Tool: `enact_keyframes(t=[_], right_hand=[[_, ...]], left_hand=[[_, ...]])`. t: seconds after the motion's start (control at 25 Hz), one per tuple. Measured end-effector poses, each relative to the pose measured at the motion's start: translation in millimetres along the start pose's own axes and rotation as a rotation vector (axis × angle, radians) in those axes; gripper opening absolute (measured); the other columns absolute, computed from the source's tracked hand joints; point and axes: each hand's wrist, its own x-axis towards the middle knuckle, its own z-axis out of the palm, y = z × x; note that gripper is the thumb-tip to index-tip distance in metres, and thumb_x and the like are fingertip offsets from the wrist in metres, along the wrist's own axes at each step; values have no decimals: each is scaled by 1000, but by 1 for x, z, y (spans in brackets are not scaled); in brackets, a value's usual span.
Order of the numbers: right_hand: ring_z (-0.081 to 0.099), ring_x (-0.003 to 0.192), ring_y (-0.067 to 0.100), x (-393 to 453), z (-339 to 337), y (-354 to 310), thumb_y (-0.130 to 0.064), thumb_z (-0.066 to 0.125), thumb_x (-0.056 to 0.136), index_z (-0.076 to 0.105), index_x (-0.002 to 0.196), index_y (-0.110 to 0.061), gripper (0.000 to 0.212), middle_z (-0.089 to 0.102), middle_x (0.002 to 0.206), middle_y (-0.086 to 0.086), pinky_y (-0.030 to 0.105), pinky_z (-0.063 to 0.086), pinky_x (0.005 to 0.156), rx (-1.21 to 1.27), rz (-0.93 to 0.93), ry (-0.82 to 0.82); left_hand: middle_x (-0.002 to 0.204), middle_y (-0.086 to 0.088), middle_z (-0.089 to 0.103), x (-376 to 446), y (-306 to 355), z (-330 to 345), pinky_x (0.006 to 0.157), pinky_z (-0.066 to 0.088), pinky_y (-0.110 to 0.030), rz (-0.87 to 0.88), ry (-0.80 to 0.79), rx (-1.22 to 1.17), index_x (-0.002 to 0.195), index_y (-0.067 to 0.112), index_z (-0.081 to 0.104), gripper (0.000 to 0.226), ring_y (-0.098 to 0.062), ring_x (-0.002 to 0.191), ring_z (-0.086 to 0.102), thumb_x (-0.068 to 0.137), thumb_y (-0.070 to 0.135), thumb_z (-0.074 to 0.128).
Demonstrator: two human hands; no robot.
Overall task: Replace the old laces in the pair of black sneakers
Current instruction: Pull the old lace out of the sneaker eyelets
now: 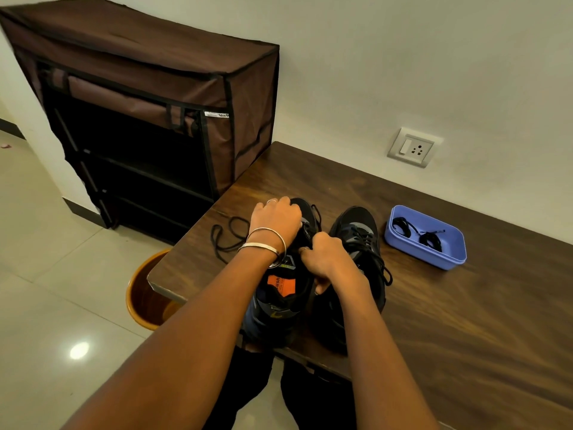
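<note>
Standing on the counter [434,305] with long axis pointing away: left sneaker [279,293], directly beneath both hands. Curling over its toe end, fingers closed on the upper: left hand [277,215]. Pinching at the eyelets, apparently a lace: right hand [325,259]. Waiting just right: second sneaker [359,234], then tray [446,259] of coiled laces [429,238].

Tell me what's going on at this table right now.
A person is working on a pair of black sneakers on the dark wooden table. Both hands, left hand and right hand, are curled at the lace area of the left black sneaker. A loose black lace trails from it across the table. The right black sneaker is still laced. A blue plastic tray holds two coiled black laces.
</note>
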Motion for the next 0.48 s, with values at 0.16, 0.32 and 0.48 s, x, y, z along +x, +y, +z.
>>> enact_keyframes(t=[0.16, 0.32, 0.48], right_hand=[[62, 49, 33, 0, 2, -2, -21, 43, 99, 42, 82, -9, 20, 56, 101, 18, 29, 50, 41, -23, -9, 3], [58, 52, 25, 0, 0, -5, -21, 43, 102, 43, 85, -9, 21, 53, 100, 13, 23, 40, 38, -37, 17, -6], [62, 50, 29, 0, -2, -7, -20, 44, 100, 44, 81, -10, 22, 58, 100, 16, 34, 58, 50, 18, 17, -22]], left_hand=[[104, -11, 63, 2, -22, 5, 82, 49, -40, -398, 84, -604, 107, 6, 54, 29, -31, 99, 63, 102, 31, 39], [76, -4, 69, 2, -61, 7, 50, 45, -26, -765, 317, -1512, 82, 7, 56, 33, -9, 52, 62, 103, 20, 34], [93, 4, 68, -3, -67, 6, 88, 43, -34, -723, 309, -1024, 115, 17, 58, 25, -21, 102, 57, 91, 13, 52]])
